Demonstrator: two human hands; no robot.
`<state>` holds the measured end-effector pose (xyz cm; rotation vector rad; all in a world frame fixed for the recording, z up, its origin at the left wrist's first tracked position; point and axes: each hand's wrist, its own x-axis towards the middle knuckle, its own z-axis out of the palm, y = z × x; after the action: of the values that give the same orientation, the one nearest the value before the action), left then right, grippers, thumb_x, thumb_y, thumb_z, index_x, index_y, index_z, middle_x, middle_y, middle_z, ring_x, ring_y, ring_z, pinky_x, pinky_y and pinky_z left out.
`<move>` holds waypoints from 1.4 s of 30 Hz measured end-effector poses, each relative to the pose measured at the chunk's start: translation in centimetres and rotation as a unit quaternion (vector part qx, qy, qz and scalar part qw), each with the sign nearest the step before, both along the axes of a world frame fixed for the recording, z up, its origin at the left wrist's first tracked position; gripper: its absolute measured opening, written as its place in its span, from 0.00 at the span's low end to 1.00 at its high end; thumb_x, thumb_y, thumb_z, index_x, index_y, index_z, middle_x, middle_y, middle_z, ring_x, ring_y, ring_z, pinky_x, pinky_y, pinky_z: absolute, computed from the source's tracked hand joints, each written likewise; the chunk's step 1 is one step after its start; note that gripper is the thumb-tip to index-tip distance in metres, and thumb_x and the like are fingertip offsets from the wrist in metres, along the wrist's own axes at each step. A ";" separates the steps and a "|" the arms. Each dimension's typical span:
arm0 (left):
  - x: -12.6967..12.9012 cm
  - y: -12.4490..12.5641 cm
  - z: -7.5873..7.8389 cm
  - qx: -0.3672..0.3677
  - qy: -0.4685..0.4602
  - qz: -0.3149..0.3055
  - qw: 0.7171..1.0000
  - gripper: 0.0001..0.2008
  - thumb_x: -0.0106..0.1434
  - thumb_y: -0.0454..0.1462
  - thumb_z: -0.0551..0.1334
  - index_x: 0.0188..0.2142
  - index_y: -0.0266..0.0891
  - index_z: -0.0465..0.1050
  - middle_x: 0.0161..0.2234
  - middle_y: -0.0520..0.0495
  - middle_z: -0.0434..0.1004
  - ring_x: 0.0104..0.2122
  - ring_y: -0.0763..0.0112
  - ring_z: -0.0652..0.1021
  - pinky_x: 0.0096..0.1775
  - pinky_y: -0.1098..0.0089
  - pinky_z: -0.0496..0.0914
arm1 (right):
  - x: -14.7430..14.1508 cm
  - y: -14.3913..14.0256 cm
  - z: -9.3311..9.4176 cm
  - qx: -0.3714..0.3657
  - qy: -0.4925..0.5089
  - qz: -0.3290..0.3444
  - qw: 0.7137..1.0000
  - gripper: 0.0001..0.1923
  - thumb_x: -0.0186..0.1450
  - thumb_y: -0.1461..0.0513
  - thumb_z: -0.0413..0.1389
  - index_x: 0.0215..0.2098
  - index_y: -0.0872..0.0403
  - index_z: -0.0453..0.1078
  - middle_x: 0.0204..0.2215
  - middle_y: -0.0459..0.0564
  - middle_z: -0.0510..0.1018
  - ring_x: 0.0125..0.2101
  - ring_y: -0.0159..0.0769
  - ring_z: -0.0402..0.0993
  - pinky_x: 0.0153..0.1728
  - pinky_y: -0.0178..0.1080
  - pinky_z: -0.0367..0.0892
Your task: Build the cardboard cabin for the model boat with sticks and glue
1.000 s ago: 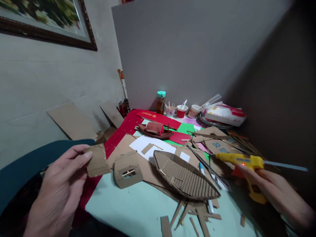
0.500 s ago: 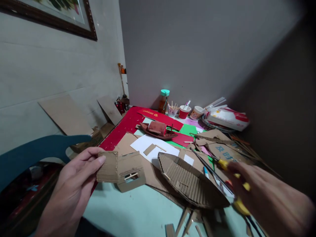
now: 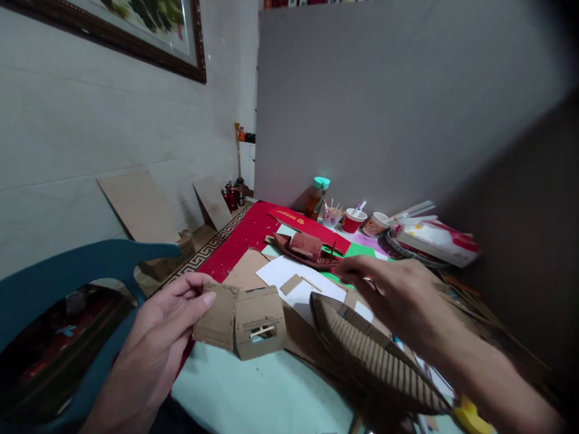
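Cardboard flap (image 3: pixel 216 316) pinched at edge in left hand (image 3: pixel 165 328), held against side of small cardboard cabin (image 3: pixel 260 322) on counter (image 3: pixel 253 392); whether glued, cannot tell. Cabin already has window slot with stick. Ribbed cardboard hull (image 3: pixel 375 355) built, lying just right of cabin; cabin not yet mounted on it. Right hand (image 3: pixel 393 292) above hull, fingers loosely spread, grip empty as far as visible. Yellow glue gun (image 3: pixel 470 416) at bottom edge. Red model boat (image 3: pixel 307 247) farther back.
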<state>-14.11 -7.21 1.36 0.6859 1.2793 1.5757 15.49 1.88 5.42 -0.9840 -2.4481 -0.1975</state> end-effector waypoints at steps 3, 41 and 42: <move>-0.2 -0.3 -0.1 0.004 0.021 -0.020 1.000 0.17 0.52 0.43 0.79 0.39 0.44 0.80 0.35 0.50 0.82 0.32 0.67 0.81 0.31 0.74 0.77 | -3.8 0.0 -0.7 -0.040 -0.070 0.060 0.995 0.16 0.72 0.72 0.47 0.44 0.56 0.76 0.31 0.51 0.83 0.29 0.38 0.78 0.30 0.37 0.69; 0.7 -0.7 0.8 0.037 -0.063 0.018 0.997 0.16 0.51 0.31 0.78 0.38 0.41 0.79 0.31 0.54 0.87 0.32 0.69 0.86 0.33 0.80 0.79 | -6.4 -2.7 0.8 -0.187 0.135 0.089 0.969 0.22 0.71 0.65 0.54 0.63 0.55 0.65 0.56 0.56 0.76 0.54 0.40 0.75 0.54 0.44 0.73; 0.4 -0.7 0.9 0.037 -0.060 0.049 0.996 0.16 0.50 0.29 0.77 0.37 0.40 0.79 0.30 0.55 0.87 0.29 0.71 0.86 0.32 0.81 0.79 | -6.2 -2.4 0.8 -0.143 0.060 0.070 0.986 0.18 0.72 0.67 0.53 0.59 0.55 0.68 0.54 0.56 0.77 0.51 0.40 0.76 0.51 0.43 0.75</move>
<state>-13.69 -7.91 2.27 0.5729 1.1867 1.7263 9.29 -0.56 6.21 -0.9043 -2.4652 0.2593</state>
